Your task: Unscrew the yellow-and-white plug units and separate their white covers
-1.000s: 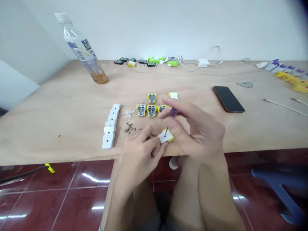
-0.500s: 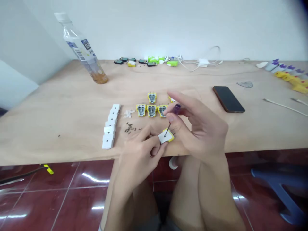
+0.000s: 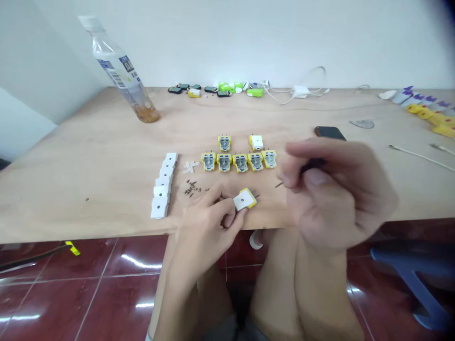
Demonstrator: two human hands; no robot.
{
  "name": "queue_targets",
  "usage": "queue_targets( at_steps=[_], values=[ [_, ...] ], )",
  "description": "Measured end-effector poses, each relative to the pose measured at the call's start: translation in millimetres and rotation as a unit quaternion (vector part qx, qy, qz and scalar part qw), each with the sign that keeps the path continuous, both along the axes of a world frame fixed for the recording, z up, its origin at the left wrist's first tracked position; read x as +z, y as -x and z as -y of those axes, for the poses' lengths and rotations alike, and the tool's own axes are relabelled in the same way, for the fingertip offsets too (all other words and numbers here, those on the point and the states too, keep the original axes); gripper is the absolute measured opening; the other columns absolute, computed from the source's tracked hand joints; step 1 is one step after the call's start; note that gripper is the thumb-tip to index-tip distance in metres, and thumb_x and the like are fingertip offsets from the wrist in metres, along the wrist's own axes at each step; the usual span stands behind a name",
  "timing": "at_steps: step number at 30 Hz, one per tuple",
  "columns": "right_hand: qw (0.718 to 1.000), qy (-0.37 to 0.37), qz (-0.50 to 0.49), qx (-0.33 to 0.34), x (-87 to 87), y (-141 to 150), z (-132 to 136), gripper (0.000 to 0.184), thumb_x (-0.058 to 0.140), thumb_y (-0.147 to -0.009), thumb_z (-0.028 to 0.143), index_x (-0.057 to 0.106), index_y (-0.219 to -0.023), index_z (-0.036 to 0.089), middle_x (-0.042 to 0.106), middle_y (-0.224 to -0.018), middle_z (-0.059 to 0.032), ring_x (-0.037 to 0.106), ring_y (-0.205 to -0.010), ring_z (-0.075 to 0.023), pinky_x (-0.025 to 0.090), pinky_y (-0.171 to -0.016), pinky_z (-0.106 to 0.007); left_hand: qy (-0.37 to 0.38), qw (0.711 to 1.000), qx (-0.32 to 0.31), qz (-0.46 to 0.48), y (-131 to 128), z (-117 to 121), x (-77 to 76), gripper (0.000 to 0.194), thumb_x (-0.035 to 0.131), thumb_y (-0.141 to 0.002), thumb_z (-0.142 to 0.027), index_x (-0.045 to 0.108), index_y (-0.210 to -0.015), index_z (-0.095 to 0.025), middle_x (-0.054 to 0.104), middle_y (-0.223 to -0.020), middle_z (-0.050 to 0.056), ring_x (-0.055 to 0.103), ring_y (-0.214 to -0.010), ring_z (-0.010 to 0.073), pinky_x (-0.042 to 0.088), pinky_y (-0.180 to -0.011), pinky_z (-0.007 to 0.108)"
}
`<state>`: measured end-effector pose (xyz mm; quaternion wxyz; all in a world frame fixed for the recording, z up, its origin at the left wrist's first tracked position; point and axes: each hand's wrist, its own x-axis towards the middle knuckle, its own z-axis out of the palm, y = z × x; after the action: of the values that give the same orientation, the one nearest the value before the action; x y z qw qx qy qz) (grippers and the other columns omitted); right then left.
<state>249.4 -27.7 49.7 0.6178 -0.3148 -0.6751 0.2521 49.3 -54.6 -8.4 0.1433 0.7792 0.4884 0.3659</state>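
Observation:
My left hand point(image 3: 213, 215) pinches a yellow and white plug point(image 3: 245, 200) near the table's front edge. Its white cover faces up with a screw hole in the middle, and its metal pins point right. My right hand point(image 3: 337, 194), raised to the right of the plug and a little blurred, is closed round a screwdriver point(image 3: 279, 184); only the tip of the shaft and a bit of the dark handle show. Behind the plug stand several open yellow plug halves point(image 3: 240, 163) in a row. One plug with a white cover point(image 3: 256, 141) lies behind them.
White covers point(image 3: 159, 208) line up at left, near small screws point(image 3: 191, 187) and clear plastic pieces point(image 3: 191, 166). A bottle point(image 3: 128, 80) leans at back left. A phone point(image 3: 329, 132) is partly behind my right hand. Cables point(image 3: 300, 92) and green parts point(image 3: 255, 93) lie along the wall.
My right hand has lifted the screwdriver off the plug's screw hole and swung right and up, now covering part of the phone. My left hand holds the plug in the same place.

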Motion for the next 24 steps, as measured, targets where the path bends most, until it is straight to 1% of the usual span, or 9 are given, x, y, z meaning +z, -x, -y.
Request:
queue_targets(
  at_steps=[2, 3, 5, 7, 10, 14, 17, 21, 24],
  values=[
    [0.999, -0.014, 0.002, -0.046, 1.3, -8.8, -1.8, 0.031, 0.063, -0.107, 0.017, 0.084, -0.125, 0.031, 0.076, -0.096, -0.0043, 0.072, -0.082, -0.0223, 0.065, -0.073, -0.041, -0.009, 1.000, 0.011, 0.010, -0.8, 0.2, 0.0, 0.046, 0.072, -0.105, -0.020, 0.042, -0.071, -0.020, 0.051, -0.081, -0.002, 0.049, -0.070, 0.0130, 0.038, -0.067, 0.032],
    [0.998, -0.005, 0.032, -0.053, 0.1, -14.0, -4.4, 0.029, 0.066, -0.106, 0.018, 0.085, -0.124, 0.030, 0.077, -0.097, -0.0040, 0.072, -0.083, -0.0222, 0.064, -0.074, -0.041, -0.011, 1.000, 0.013, 0.015, -0.8, 0.1, 0.2, 0.046, 0.073, -0.103, -0.019, 0.041, -0.071, -0.020, 0.050, -0.080, -0.002, 0.049, -0.069, 0.0128, 0.038, -0.066, 0.032],
    [0.985, 0.058, 0.161, -0.028, -4.3, -25.4, -11.4, 0.030, 0.070, -0.105, 0.021, 0.082, -0.131, 0.030, 0.081, -0.106, -0.0037, 0.076, -0.092, -0.0235, 0.066, -0.081, -0.040, -0.004, 1.000, 0.014, 0.022, 0.1, -0.4, 0.9, 0.045, 0.074, -0.102, -0.018, 0.042, -0.071, -0.020, 0.051, -0.080, -0.002, 0.050, -0.069, 0.0130, 0.039, -0.066, 0.032],
    [0.956, 0.112, 0.273, -0.004, -8.8, -35.8, -17.7, 0.034, 0.076, -0.102, 0.025, 0.080, -0.135, 0.030, 0.083, -0.120, -0.0041, 0.078, -0.107, -0.0270, 0.066, -0.093, -0.044, 0.013, 1.000, 0.013, 0.022, 1.9, -1.1, 1.9, 0.046, 0.074, -0.103, -0.020, 0.040, -0.072, -0.021, 0.054, -0.082, -0.001, 0.052, -0.072, 0.0140, 0.040, -0.068, 0.033],
    [0.926, 0.145, 0.347, 0.017, -11.4, -44.0, -21.1, 0.034, 0.080, -0.099, 0.028, 0.080, -0.133, 0.030, 0.082, -0.133, -0.0055, 0.077, -0.121, -0.0320, 0.064, -0.103, -0.047, 0.026, 1.000, 0.008, 0.015, 4.6, -2.0, 3.6, 0.046, 0.075, -0.103, -0.024, 0.039, -0.074, -0.022, 0.059, -0.086, 0.000, 0.057, -0.078, 0.0166, 0.043, -0.073, 0.035],
    [0.903, 0.169, 0.388, 0.071, -9.4, -39.3, -17.9, 0.032, 0.075, -0.103, 0.031, 0.079, -0.135, 0.031, 0.077, -0.142, -0.0067, 0.075, -0.126, -0.0326, 0.063, -0.102, -0.046, 0.032, 0.999, -0.004, 0.019, 5.4, -2.3, 4.5, 0.046, 0.074, -0.104, -0.023, 0.038, -0.074, -0.022, 0.060, -0.085, 0.000, 0.058, -0.078, 0.0170, 0.043, -0.073, 0.034],
    [0.895, 0.183, 0.394, 0.106, -10.1, -33.4, -17.1, 0.029, 0.072, -0.105, 0.030, 0.079, -0.134, 0.031, 0.078, -0.138, -0.0067, 0.074, -0.123, -0.0311, 0.061, -0.103, -0.046, 0.029, 0.999, -0.018, 0.025, 4.7, -2.8, 6.4, 0.045, 0.071, -0.105, -0.021, 0.039, -0.072, -0.021, 0.057, -0.084, -0.001, 0.056, -0.076, 0.0156, 0.042, -0.070, 0.033],
    [0.900, 0.179, 0.380, 0.120, -14.6, -32.0, -20.0, 0.030, 0.076, -0.099, 0.026, 0.080, -0.129, 0.028, 0.081, -0.131, -0.0067, 0.075, -0.118, -0.0307, 0.060, -0.102, -0.045, 0.069, 0.996, -0.035, 0.043, 4.7, -4.9, 13.2, 0.044, 0.069, -0.103, -0.018, 0.041, -0.070, -0.021, 0.054, -0.081, -0.001, 0.053, -0.071, 0.0141, 0.042, -0.067, 0.032],
    [0.906, 0.169, 0.369, 0.124, -15.8, -32.4, -21.2, 0.021, 0.079, -0.097, 0.026, 0.081, -0.118, 0.027, 0.082, -0.120, -0.0062, 0.075, -0.108, -0.0298, 0.059, -0.093, -0.043, 0.096, 0.992, -0.042, 0.066, 5.4, -5.6, 18.8, 0.044, 0.070, -0.101, -0.017, 0.040, -0.069, -0.021, 0.053, -0.079, -0.001, 0.053, -0.072, 0.0151, 0.042, -0.067, 0.031]
  ],
)
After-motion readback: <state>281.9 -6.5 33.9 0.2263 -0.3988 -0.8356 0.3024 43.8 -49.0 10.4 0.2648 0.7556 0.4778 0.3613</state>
